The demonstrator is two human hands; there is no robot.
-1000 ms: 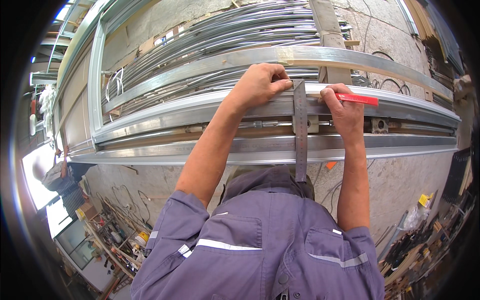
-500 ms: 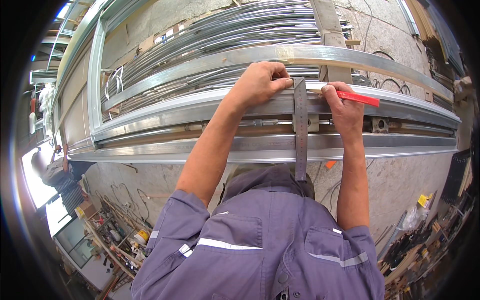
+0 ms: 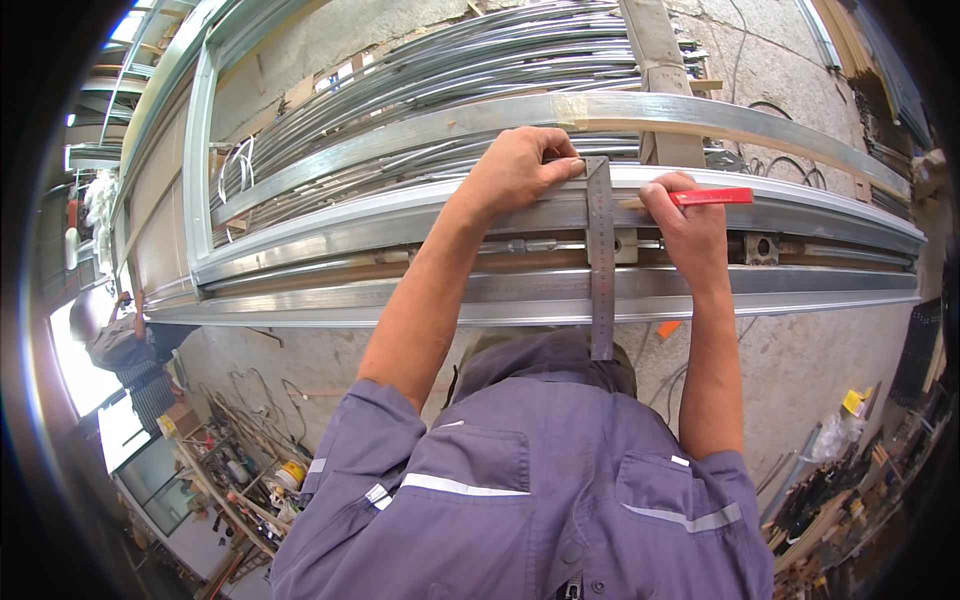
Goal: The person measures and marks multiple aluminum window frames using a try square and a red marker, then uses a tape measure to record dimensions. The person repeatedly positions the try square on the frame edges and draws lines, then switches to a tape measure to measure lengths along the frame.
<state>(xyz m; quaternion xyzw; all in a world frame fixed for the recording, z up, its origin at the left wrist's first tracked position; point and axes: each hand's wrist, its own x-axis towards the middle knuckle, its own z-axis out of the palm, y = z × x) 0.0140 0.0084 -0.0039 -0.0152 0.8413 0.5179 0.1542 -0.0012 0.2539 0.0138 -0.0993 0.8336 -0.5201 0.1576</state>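
A steel try square lies across the long silver metal profiles, its ruled blade pointing toward my body. My left hand pinches the square's far end between thumb and fingers. Just right of the blade, my right hand is closed round a flat red carpenter's pencil. Its tip points left at the blade's edge, over the far profile; I cannot tell whether it touches the metal. Between the profiles runs a metal rod with a small block beside the blade.
Beyond the profiles lies a stack of long thin metal rods, crossed by a metal-faced beam. A co-worker stands at the far left. Cluttered shelving is at lower left; offcuts fill the lower right.
My right hand and the pencil have come slightly nearer to me along the blade. My left hand stays on the square, and the view has shifted a little.
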